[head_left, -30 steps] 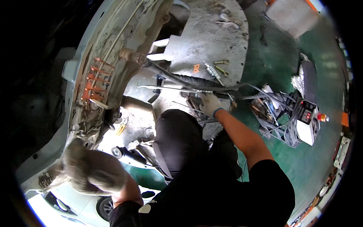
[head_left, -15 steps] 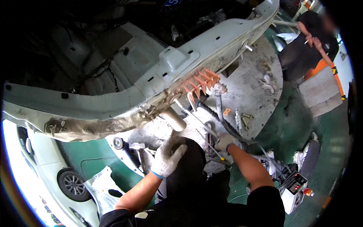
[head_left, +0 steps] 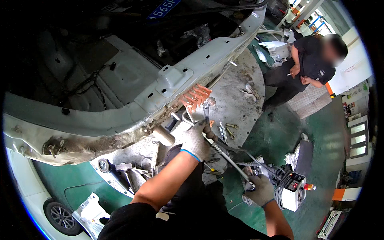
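My left hand (head_left: pixel 195 141), in a white work glove with a blue cuff, is closed around the upper part of a long metal pull rod (head_left: pixel 232 162). A bent metal hook (head_left: pixel 187 117) shows above the glove, beside an orange comb-like pulling clamp (head_left: pixel 196 97) on the lower edge of the grey car body panel (head_left: pixel 132 106). My right hand (head_left: pixel 260 190), gloved as well, grips the rod's lower right end. Whether hook and clamp touch cannot be made out. Left of my glove, a metal cylinder (head_left: pixel 164 136) sticks out from the dented, scuffed edge.
On the round grey platform (head_left: pixel 244 80) lie a coil spring (head_left: pixel 223 130), a hammer (head_left: pixel 126 168) and other tools. A welding-type machine with cables (head_left: pixel 289 194) stands at right. Another person (head_left: pixel 302 66) is at the far right. A white car (head_left: pixel 30 184) is at left.
My left hand has moved up and right to the rod near the clamp. My right hand has swung down and right, with the rod now slanting outward. The view has shifted.
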Demonstrator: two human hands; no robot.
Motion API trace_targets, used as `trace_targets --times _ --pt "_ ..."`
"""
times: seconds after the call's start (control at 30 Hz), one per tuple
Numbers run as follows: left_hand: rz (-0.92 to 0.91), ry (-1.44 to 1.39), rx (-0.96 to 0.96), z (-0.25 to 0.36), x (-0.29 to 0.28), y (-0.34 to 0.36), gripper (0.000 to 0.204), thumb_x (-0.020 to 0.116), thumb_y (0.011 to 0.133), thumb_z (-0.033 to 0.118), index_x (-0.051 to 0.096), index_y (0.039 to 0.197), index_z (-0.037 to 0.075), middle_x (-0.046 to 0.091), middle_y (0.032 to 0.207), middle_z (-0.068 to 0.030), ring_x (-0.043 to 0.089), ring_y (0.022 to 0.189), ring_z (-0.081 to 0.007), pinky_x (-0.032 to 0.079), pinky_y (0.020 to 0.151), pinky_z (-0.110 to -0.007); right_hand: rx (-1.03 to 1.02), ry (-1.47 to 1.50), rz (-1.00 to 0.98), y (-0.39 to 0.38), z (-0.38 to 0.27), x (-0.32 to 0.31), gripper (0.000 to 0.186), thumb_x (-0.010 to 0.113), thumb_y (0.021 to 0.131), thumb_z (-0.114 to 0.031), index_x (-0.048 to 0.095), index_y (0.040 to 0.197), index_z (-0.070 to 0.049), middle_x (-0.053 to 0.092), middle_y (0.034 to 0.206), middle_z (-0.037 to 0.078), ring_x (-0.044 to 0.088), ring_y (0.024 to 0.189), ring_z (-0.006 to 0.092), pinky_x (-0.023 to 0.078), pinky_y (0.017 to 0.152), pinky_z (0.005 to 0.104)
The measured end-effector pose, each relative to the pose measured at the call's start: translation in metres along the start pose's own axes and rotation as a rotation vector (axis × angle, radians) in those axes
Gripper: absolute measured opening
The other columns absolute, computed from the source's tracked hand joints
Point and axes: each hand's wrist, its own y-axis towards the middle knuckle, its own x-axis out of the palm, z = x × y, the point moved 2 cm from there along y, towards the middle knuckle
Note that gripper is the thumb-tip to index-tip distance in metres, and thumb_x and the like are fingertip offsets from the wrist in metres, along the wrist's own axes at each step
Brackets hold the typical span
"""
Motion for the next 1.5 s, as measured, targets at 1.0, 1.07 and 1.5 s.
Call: trace_targets --times 1.0,1.07,1.5 --pt "-0.961 -0.361 0.007 0.002 0.103 -0.069 0.041 0.054 0.107 0.05 0.053 0.084 0.016 0.034 0.059 0.0038 0.032 0.047 -0.0142 0.028 0.05 -0.032 -0.145 -0.234 0.065 0.013 -0.138 -0.156 0.062 0.081 0.069 -0.032 0.063 0.118 0.0 0.068 0.105 0.026 0.067 0.103 0.044 0.053 0.092 0.0487" --pt "-0.928 -0.367 0.0 0.003 0.107 -0.072 0.041 0.054 0.107 0.05 0.053 0.083 0.017 0.034 0.059 0.0039 0.032 0.047 -0.0141 0.028 0.05 -0.032 -0.198 -0.228 0.052 0.033 -0.169 -0.167 0.062 0.077 0.069 -0.033 0.061 0.119 0.0 0.067 0.105 0.028 0.066 0.103 0.0453 0.053 0.092 0.0489" --pt "-1.155 -0.276 -0.314 -0.125 0.118 -0.114 0.026 0.055 0.107 0.035 0.054 0.095 0.011 0.044 0.067 -0.0003 0.043 0.054 -0.0173 0.036 0.057 -0.035 0.187 -0.396 0.591 -0.184 0.055 -0.096 0.035 0.078 0.063 -0.009 0.061 0.094 -0.009 0.064 0.093 0.013 0.064 0.089 0.0365 0.054 0.076 0.0477"
